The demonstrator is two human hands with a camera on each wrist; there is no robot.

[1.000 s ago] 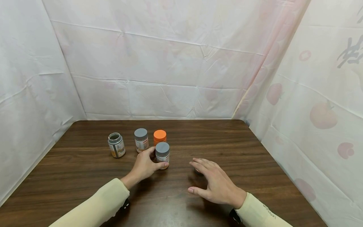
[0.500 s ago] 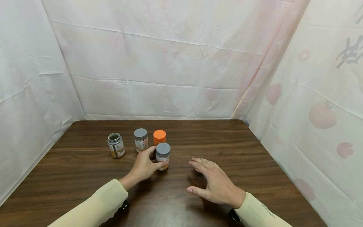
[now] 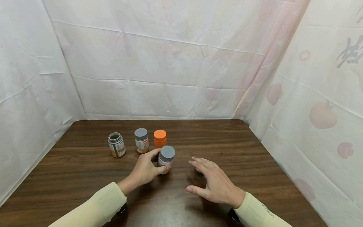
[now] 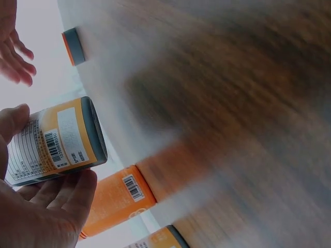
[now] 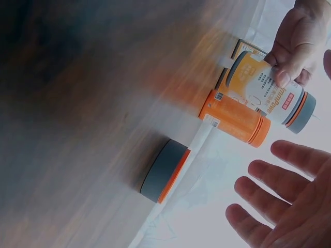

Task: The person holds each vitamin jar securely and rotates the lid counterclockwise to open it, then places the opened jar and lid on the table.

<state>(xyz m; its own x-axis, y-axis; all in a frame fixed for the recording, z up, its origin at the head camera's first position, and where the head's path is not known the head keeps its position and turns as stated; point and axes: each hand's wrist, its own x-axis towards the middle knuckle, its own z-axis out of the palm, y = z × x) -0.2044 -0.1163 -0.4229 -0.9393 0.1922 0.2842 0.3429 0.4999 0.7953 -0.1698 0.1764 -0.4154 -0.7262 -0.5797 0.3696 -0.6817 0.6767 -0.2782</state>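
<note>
My left hand (image 3: pixel 145 167) grips a white-and-orange supplement jar (image 4: pixel 57 139) with a grey lid (image 3: pixel 167 153) between thumb and fingers. The jar tilts a little to the right, its base raised off the tabletop in the right wrist view. My right hand (image 3: pixel 216 183) hovers palm down over the table, fingers spread and holding nothing. A loose grey cap (image 5: pixel 164 170) with an orange rim lies on the table by the right fingers, mostly hidden under that hand in the head view. An orange jar (image 3: pixel 160 139) stands just behind the held jar.
A second grey-lidded jar (image 3: pixel 141 140) stands left of the orange one. Farther left is a lidless jar (image 3: pixel 116 145) with its mouth open. The dark wooden table (image 3: pixel 227 138) is walled by white printed sheets (image 3: pixel 170 63) at the back and sides.
My left hand has shifted slightly right and nearer with the jar, which now tilts. More of the orange jar shows. The right hand has hardly moved.
</note>
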